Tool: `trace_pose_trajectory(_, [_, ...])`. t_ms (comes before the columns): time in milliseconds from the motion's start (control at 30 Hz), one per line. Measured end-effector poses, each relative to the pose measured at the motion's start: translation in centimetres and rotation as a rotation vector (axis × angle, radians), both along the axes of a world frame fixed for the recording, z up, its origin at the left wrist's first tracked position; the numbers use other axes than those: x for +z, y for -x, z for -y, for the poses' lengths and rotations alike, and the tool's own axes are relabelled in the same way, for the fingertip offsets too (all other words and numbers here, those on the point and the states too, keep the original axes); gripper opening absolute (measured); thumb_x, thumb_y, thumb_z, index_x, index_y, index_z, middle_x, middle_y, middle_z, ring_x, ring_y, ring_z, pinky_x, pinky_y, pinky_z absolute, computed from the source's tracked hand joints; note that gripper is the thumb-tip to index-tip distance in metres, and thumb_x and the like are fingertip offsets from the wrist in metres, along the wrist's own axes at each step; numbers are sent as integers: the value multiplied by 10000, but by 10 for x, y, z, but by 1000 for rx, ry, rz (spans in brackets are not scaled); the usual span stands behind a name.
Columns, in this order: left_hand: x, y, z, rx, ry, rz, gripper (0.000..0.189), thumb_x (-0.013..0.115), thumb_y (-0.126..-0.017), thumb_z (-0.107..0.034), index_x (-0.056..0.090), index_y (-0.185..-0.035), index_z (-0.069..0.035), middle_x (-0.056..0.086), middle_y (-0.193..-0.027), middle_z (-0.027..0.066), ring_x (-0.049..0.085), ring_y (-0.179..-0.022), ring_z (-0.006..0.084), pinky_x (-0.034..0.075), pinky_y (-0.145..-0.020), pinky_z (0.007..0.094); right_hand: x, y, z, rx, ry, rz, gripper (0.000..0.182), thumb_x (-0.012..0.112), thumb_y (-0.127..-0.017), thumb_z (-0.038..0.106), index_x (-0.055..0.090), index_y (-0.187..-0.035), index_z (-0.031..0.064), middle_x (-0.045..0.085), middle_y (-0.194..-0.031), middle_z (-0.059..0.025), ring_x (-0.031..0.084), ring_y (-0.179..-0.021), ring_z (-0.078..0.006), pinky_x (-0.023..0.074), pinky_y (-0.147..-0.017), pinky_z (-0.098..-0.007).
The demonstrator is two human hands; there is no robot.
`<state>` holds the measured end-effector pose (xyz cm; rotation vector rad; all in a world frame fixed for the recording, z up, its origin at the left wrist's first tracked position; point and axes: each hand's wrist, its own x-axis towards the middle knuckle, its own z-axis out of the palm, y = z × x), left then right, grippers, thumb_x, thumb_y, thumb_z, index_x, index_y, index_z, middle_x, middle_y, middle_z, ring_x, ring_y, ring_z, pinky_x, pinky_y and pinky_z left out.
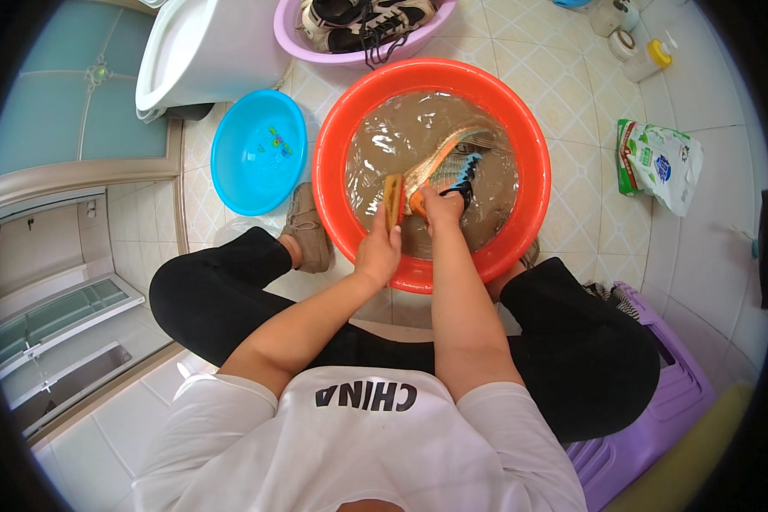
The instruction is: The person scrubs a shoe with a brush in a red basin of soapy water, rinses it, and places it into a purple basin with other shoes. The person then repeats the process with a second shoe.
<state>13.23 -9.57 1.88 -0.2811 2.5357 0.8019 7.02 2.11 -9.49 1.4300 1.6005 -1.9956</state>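
Note:
A red plastic basin point(328, 137) full of murky brown water point(384, 134) stands on the floor between my feet. In it is a sneaker point(451, 168) with an orange and grey upper, a black collar and blue trim; its far end dips into the water. My right hand point(443, 206) grips the sneaker at its near, collar end, with some fingers hidden by it. My left hand point(381, 249) holds an oblong yellow and red scrubbing brush point(393, 198) upright along the left side of the sneaker. Whether the brush touches the shoe is hard to tell.
A pink basin point(288, 32) holding black and white sneakers point(384, 25) stands beyond. To the left are a blue basin point(243, 173) and a white appliance or bin point(230, 57). A detergent bag point(659, 163), a pump bottle point(646, 61) and a purple plastic stool point(653, 397) are at right.

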Motion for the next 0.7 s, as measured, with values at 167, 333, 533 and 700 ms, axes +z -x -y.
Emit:
trace_pose_trajectory(167, [-8,1,-8,-92,60,18,606,449,-944,-279,233,-1477,-89,640,-897,299,627,-851,445,484,-791,515,2,0,7,17,-148,-124,237,735,-767,107,587,-877,-41,636,-825,-104,587,-686,-179,477,-608,-342])
trace_pose_trajectory(333, [-10,48,-8,-68,114,120,563,459,-941,-314,328,-1451,-115,630,-1016,287,614,-944,439,474,-879,485,-3,-5,-1,32,15,-178,291,740,-773,139,596,-910,-73,661,-911,-165,632,-818,-248,491,-732,-364])
trace_pose_trajectory(533, [-36,63,3,-6,-9,16,555,449,-952,-290,322,-1451,-83,587,-1183,277,571,-1107,405,434,-979,416,-14,-12,15,5,-128,-124,389,735,-788,138,574,-1045,-106,655,-1002,-191,632,-898,-263,482,-790,-363])
trace_pose_trajectory(700, [-7,6,-12,-94,-36,152,571,452,-948,-288,290,-1465,-106,591,-1075,337,614,-941,456,476,-868,482,-25,-12,8,26,-198,-49,313,702,-819,112,591,-1024,-97,661,-1004,-176,636,-892,-250,484,-788,-368])
